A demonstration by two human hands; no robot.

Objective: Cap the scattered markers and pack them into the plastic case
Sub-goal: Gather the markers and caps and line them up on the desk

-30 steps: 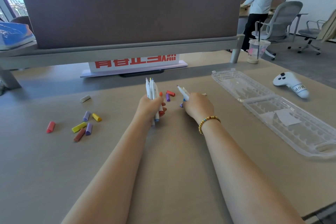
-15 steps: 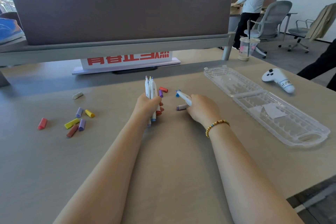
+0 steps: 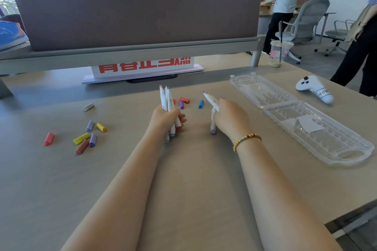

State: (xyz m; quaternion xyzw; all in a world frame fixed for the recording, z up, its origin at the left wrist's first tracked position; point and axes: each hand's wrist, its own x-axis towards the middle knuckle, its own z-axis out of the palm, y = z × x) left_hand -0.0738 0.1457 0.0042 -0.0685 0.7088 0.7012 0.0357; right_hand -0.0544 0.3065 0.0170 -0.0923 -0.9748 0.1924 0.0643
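I see the markers split between both hands. My left hand (image 3: 166, 117) grips a bundle of white-barrelled markers (image 3: 167, 104) upright, fingers curled round them; their uncapped tips, pinkish, yellow and blue, stick up above the fist, and the coloured lower ends poke out beneath it. My right hand (image 3: 230, 117) holds one white marker (image 3: 211, 101) slanting up and away from it, its bare purple tip pointing toward the left hand's bundle. A second marker (image 3: 213, 123) stands steeply under the same hand, its lilac end touching the counter (image 3: 183, 169); I cannot tell whether the fingers pinch it or only rest against it.

Loose caps lie around the hands. Just beyond them, between the two, sit a blue cap (image 3: 201, 104), a red cap (image 3: 184, 100) and a purple cap (image 3: 181, 104). Well out to the left of the left hand lies a cluster of caps (image 3: 89, 135) in yellow, lilac and brown, with a red one (image 3: 49, 138) further left and a pale cap (image 3: 88, 107) beyond them.

To the right of the right hand the clear plastic case (image 3: 306, 120) lies open and flat, its ribbed tray holding a slip of paper (image 3: 309, 124). Beyond the case rests a white controller (image 3: 315, 88).
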